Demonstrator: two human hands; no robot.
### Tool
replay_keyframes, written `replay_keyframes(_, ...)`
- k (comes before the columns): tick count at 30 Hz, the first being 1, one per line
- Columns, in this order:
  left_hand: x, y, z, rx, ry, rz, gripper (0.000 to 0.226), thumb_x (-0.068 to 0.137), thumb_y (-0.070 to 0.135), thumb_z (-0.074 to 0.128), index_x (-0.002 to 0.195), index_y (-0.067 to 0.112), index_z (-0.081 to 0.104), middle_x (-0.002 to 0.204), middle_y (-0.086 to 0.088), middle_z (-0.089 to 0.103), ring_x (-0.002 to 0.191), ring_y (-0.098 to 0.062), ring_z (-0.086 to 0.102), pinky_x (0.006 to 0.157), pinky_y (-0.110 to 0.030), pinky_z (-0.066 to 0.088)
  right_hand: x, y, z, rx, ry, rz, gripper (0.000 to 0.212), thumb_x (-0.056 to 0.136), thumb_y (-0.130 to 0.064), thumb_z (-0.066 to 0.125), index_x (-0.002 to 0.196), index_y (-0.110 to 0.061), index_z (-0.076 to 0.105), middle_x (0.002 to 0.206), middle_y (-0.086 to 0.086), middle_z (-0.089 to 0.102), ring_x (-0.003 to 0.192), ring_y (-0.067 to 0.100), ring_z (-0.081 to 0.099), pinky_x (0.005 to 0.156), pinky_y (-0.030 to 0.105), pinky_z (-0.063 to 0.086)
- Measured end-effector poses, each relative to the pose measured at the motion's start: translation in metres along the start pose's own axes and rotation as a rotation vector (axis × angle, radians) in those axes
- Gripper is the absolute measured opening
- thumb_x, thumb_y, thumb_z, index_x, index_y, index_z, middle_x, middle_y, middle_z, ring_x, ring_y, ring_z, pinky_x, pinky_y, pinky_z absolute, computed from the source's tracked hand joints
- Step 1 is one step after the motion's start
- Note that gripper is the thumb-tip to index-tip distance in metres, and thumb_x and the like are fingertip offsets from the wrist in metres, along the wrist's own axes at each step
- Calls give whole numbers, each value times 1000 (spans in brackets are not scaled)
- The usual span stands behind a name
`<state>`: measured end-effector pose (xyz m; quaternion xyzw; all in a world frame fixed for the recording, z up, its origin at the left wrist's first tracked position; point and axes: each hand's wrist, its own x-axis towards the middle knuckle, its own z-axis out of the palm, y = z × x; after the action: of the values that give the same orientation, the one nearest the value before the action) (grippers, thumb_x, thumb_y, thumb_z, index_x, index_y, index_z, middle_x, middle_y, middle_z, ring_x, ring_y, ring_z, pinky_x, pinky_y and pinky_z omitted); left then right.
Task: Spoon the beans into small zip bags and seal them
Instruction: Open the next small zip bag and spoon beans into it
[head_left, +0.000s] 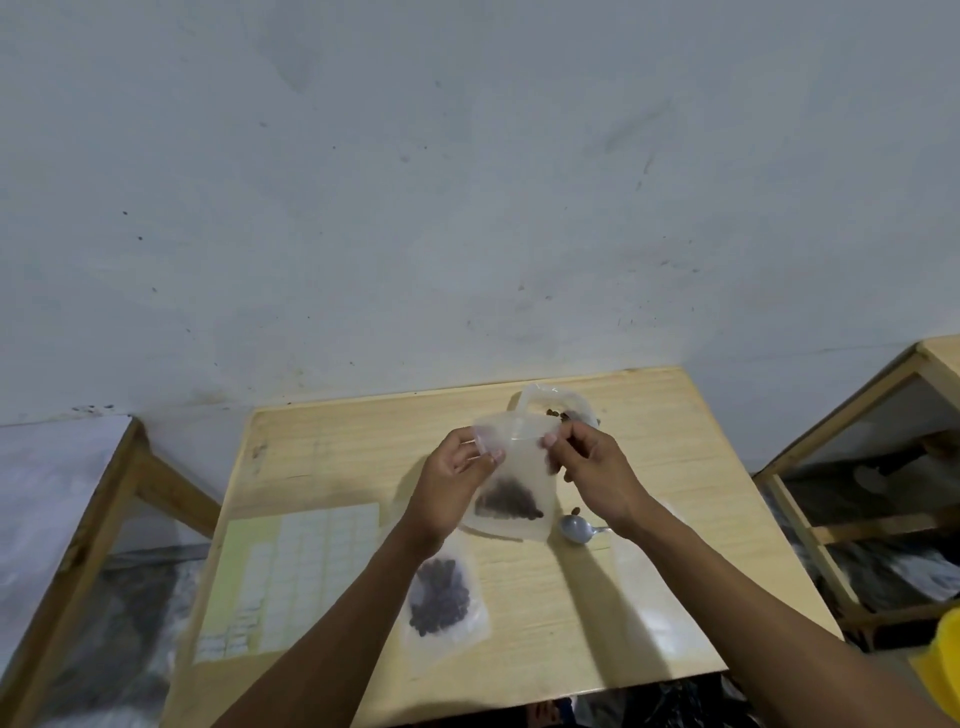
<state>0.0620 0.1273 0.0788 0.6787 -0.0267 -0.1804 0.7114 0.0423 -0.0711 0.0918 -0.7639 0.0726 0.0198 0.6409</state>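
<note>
I hold a small translucent zip bag (519, 478) upright above the wooden table (675, 467), with dark beans settled in its bottom. My left hand (452, 483) pinches the bag's top left corner and my right hand (592, 467) pinches its top right edge. Behind the bag stands a larger clear bag of beans (563, 408), partly hidden. A filled small zip bag (441, 603) lies flat on the table under my left forearm. A grey metal spoon (576, 530) rests on the table just right of the held bag.
A sheet of white labels (291, 577) lies at the table's left. Empty flat zip bags (649, 587) lie under my right forearm. Wooden frames stand on both sides, left (104, 519) and right (841, 431). A yellow object (943, 670) sits at the lower right.
</note>
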Motion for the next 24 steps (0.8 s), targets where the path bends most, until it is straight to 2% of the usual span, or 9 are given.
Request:
replay_keyframes(4, 2, 3, -3, 30, 12, -6, 24, 96, 25, 62, 118, 17, 64, 111, 1, 72, 106, -19, 67, 90, -34, 54, 4, -3, -4, -31, -26, -25, 26, 99, -17, 56, 73, -20, 58, 71, 3, 57, 61, 8, 53, 60, 15, 42)
replay_keyframes(6, 2, 6, -3, 27, 37, 13, 22, 96, 24, 62, 115, 14, 65, 108, -1, 73, 100, -18, 68, 85, -28, 55, 6, -4, -5, -36, -43, -23, 24, 98, -18, 57, 74, -19, 60, 72, 4, 58, 63, 9, 54, 60, 17, 42)
replay_keyframes(9, 4, 10, -3, 12, 78, 42, 17, 95, 19, 64, 106, 8, 67, 101, -8, 73, 88, -16, 68, 79, -27, 55, 7, -6, -4, -11, -73, -10, 17, 95, -19, 62, 86, -6, 65, 76, 5, 60, 63, 9, 57, 58, 18, 43)
replay_keyframes(11, 7, 11, -4, 17, 82, 30, 10, 93, 15, 65, 99, 7, 66, 95, -9, 72, 85, -19, 67, 80, -34, 55, 8, -6, -2, -22, -105, -24, 24, 91, -21, 68, 92, 3, 66, 73, 5, 58, 61, 7, 54, 57, 16, 41)
replay_keyframes(13, 10, 10, -6, 35, 87, 5, 5, 93, 14, 66, 94, 9, 67, 93, -9, 72, 87, -24, 70, 82, -39, 57, 8, -7, 0, -39, -125, -44, 29, 90, -21, 71, 89, 7, 67, 68, 3, 55, 61, 5, 50, 58, 14, 39)
replay_keyframes(16, 13, 11, -8, 99, 113, -17, 8, 91, 15, 68, 95, 9, 70, 93, -9, 74, 90, -27, 72, 82, -38, 60, 10, -7, 2, -41, -124, -30, 18, 91, -20, 69, 86, -3, 72, 70, -1, 57, 64, 5, 52, 63, 15, 41)
replay_keyframes(20, 14, 16, -12, 197, 103, -5, 10, 91, 18, 69, 94, 9, 71, 89, -5, 75, 86, -23, 72, 78, -30, 59, 14, -6, 2, -135, -137, -21, 15, 91, -25, 68, 81, -15, 70, 76, -4, 64, 71, 5, 59, 68, 20, 46)
replay_keyframes(24, 12, 20, -14, 147, 122, 6, 11, 90, 19, 70, 96, 10, 71, 92, -6, 75, 90, -25, 72, 83, -35, 60, 20, -6, 4, -83, -124, 20, 17, 90, -28, 70, 85, -12, 73, 86, 5, 70, 79, 14, 64, 75, 31, 49)
